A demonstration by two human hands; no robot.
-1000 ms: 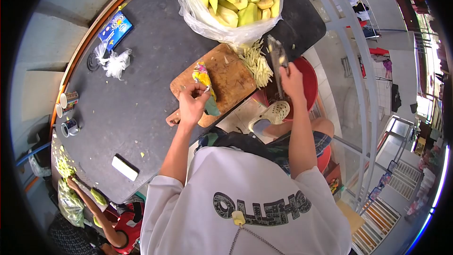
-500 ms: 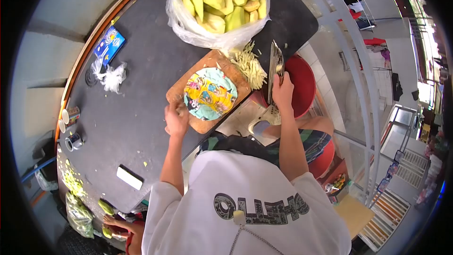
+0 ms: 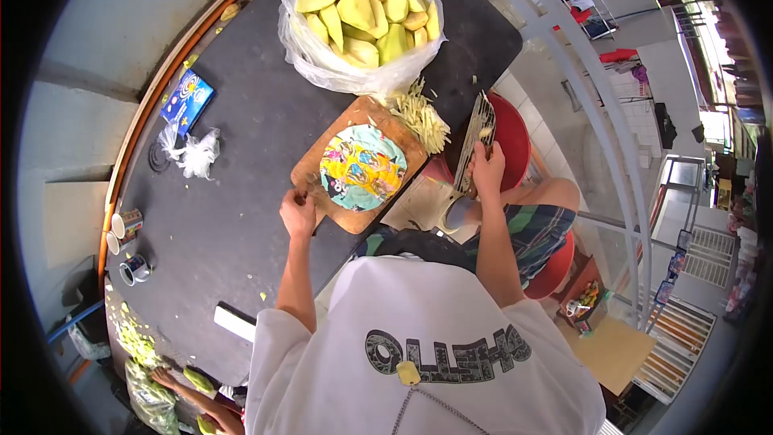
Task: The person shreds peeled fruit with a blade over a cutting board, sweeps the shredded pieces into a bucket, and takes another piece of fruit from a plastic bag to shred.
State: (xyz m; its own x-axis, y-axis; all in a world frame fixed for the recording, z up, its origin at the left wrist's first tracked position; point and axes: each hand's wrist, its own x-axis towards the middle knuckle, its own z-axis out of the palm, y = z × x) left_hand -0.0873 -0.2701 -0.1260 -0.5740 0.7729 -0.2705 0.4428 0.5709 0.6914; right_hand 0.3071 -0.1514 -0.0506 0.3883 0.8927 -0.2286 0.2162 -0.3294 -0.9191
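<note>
My left hand [image 3: 298, 213] is at the near left corner of a wooden cutting board [image 3: 354, 224], fingers curled together around something small and dark that I cannot make out. On the board lies a round cloth [image 3: 362, 169] with a colourful cartoon print. In my right hand [image 3: 487, 171] is a long flat grater [image 3: 481, 125] with a slotted metal face, held upright beside the table edge. Pale shredded strips [image 3: 423, 118] are heaped at the board's far right corner. Behind them stands a plastic bag [image 3: 310, 64] full of peeled yellow-green fruit pieces [image 3: 358, 12].
A red basin [image 3: 515, 145] is below the table's right edge. On the dark table [image 3: 250, 137] are a blue packet [image 3: 188, 101], a crumpled plastic bag [image 3: 197, 153], several cups [image 3: 127, 225] and a white phone-like object [image 3: 233, 321]. Another person's hand [image 3: 165, 379] is by green peelings [image 3: 137, 338].
The view has shifted slightly. My left hand has come down a little to the board's corner, and the grater in my right hand now leans further right. The other person's hand has moved toward the peelings.
</note>
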